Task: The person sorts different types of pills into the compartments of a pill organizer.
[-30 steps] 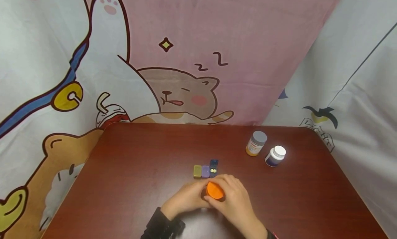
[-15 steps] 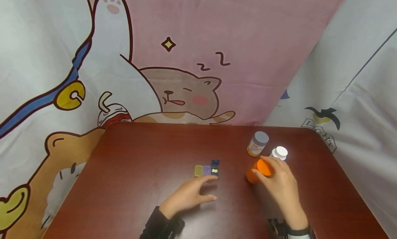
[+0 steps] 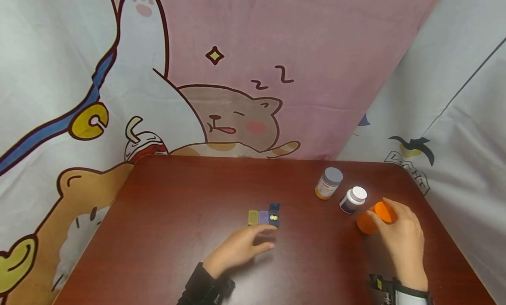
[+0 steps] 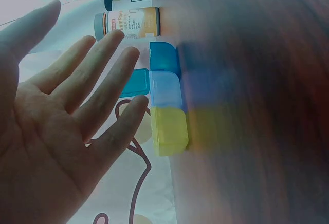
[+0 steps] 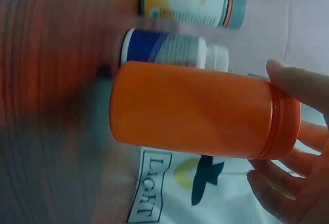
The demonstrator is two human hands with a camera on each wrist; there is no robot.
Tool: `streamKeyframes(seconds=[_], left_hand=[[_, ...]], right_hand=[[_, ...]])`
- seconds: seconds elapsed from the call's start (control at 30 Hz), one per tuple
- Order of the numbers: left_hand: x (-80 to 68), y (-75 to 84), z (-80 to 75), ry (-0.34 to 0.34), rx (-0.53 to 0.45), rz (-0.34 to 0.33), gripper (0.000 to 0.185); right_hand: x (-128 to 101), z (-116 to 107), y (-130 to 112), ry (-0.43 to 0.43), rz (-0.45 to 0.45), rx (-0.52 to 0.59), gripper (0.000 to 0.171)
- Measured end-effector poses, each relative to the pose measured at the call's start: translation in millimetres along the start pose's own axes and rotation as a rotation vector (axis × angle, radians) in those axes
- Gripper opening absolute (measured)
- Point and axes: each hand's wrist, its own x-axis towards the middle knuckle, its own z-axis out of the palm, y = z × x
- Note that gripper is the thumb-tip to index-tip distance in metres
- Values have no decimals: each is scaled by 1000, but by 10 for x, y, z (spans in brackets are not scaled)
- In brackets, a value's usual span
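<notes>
In the head view my right hand (image 3: 405, 241) grips an orange pill bottle (image 3: 366, 221) by its capped end, at the right of the table. The right wrist view shows thumb and fingers around the lid of this orange bottle (image 5: 190, 110). My left hand (image 3: 237, 252) lies with its fingers extended and nothing in them, just in front of a small pill organizer (image 3: 253, 218). That organizer has yellow, purple and dark blue compartments. The dark blue one has its lid raised, with pale pills (image 3: 273, 217) inside. From the left wrist, the spread left hand (image 4: 77, 116) appears beside the compartments.
Behind the orange bottle stand a white-capped bottle (image 3: 353, 200) with a dark blue label and a grey-capped bottle (image 3: 329, 183) with an orange base. All are on a dark red-brown table (image 3: 189, 190). A printed cartoon cloth (image 3: 316, 76) hangs behind its far edge.
My right hand has carried the orange bottle from between both hands to the right, beside the white-capped bottle. The left hand has let go of it and stays near the organizer.
</notes>
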Motion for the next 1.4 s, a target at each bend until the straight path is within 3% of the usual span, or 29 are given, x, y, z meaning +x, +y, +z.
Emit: streamKeyframes(seconds=[0.23,0.57,1.0,1.23,1.4], left_hand=[[-8,4,-10,-5,-31,-16,43],[3,-29,-6,5,-28,-7,42],[0,-46,-1,19,-19,-5,41],[-5,-43,-14,94,69,-35,39],[9,-64,-31,183,69,-49,33]], right_hand=[[24,5,96,-30,55,-5,55],[-12,28,107,18,5,12,49],[-1,60,129,18,2,12,48],[1,66,132,20,-18,13,47],[6,48,127,4,-34,2,47]])
